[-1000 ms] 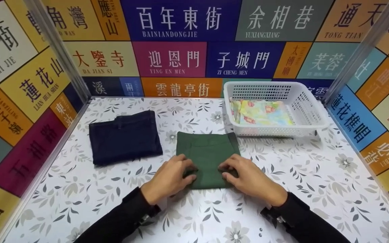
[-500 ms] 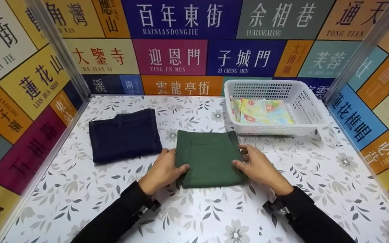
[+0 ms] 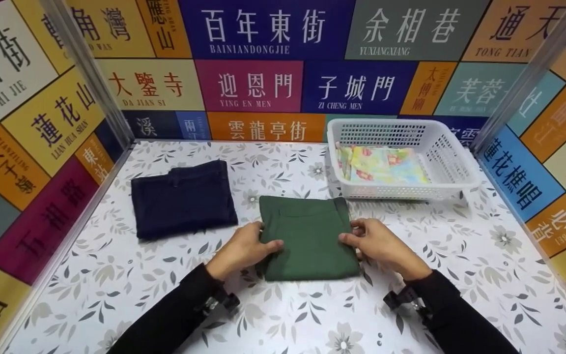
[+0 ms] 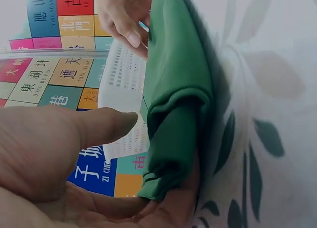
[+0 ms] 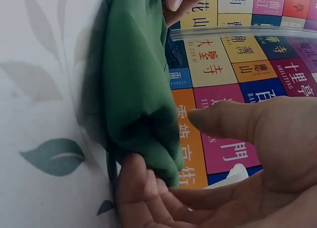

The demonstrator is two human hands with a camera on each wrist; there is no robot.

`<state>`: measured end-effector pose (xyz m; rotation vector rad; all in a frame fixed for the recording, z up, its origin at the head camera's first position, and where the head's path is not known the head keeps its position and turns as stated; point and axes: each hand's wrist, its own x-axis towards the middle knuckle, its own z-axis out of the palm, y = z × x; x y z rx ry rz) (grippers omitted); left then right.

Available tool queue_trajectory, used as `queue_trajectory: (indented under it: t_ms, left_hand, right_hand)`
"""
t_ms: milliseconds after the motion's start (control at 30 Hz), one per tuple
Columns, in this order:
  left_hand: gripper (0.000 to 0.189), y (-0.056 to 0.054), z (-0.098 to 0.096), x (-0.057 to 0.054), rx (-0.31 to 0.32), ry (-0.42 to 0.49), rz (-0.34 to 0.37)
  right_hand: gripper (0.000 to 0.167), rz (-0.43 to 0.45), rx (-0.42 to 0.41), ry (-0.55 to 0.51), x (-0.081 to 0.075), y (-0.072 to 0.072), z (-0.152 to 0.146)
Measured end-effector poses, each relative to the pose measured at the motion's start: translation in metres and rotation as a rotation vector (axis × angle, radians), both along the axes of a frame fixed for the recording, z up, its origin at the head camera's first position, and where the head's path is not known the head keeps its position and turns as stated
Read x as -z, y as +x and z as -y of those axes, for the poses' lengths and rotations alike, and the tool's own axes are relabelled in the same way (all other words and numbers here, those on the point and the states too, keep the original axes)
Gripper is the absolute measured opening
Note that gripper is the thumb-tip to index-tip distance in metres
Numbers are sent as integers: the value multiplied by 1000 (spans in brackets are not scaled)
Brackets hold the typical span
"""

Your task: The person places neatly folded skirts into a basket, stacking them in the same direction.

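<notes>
A folded green garment [image 3: 307,241] with a stitched seam near its far edge lies flat before me in the head view. My left hand [image 3: 243,248] grips its left edge, fingers tucked under the folded layers and thumb over the top. At the opposite edge, my right hand [image 3: 383,243] holds the cloth the same way. Its curled fingers [image 5: 143,193] reach beneath the fold in the right wrist view, while the thumb stays just off the cloth. The left wrist view shows the rolled end of the green layers close up. Most of the left fingertips are hidden underneath.
Folded navy trousers [image 3: 184,201] lie to the left on the floral-patterned tabletop [image 3: 293,314]. A white perforated basket [image 3: 452,184] at the back right contains a folded pastel-print cloth [image 3: 386,164]. Sign-covered panels [image 3: 258,83] enclose the back and both sides.
Both hands have moved outward from the top of the green garment to its side edges. The garment now looks wider and has shifted slightly toward me.
</notes>
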<state>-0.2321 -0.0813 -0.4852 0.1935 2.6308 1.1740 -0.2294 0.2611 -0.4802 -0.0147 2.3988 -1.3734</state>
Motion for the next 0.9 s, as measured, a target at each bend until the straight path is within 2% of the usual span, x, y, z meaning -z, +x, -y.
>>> queue_trajectory:
  t_ms: [133,233,300,433,667,900]
  left_hand:
    - [58,1,-2,1,19,32,28]
    - [50,3,-4,3,43,79,47]
    - [46,4,-6,5,61,108,54]
    - [46,6,-8,8,87,148,52]
    - [54,9,-9,11,82,166,33]
    - [53,11,-11,12,55,228,14]
  right_hand:
    - [70,32,-8,-48,2,-2,3]
    - [57,39,-55,-84,4,-2,3]
    - [56,38,-92,-97,4,-1,3]
    - [60,23,-154,-120,6,0,4]
    - [72,-15,-164,-178,9,0,4]
    - [73,-170,-205,-155,14,1,7]
